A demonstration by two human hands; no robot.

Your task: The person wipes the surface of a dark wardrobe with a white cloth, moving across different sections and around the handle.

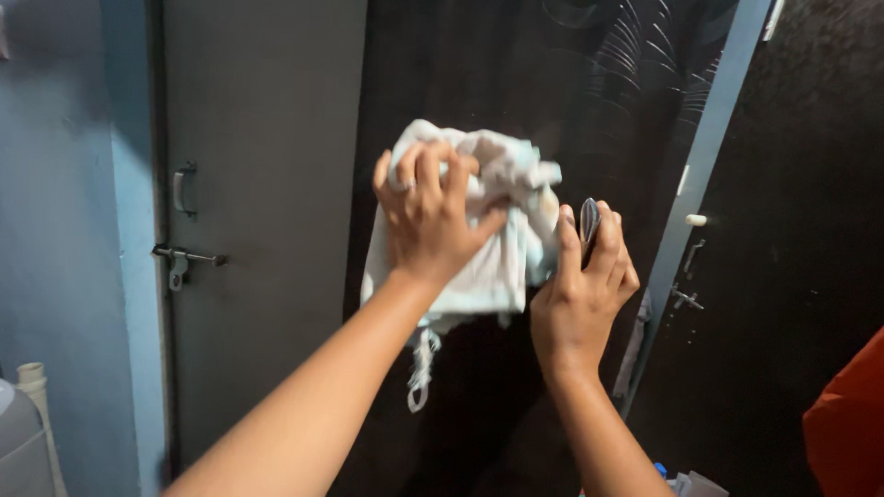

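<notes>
My left hand [428, 216] grips a crumpled white cloth [502, 267] and presses it flat against a tall, glossy black panel [479, 74] with a faint swirl pattern. A frayed strip of the cloth [421, 368] dangles below. Just to the right of the cloth, my right hand [580, 294] is closed around a small silver handle [588, 221] that sticks out from the black panel. The two hands almost touch at the cloth's right edge.
A grey door [258, 138] with a pull handle [184, 189] and a slide latch [184, 258] stands to the left, beside a blue wall [64, 230]. A pale blue frame [700, 175] and a dark door lie right. Orange fabric [847, 414] shows bottom right.
</notes>
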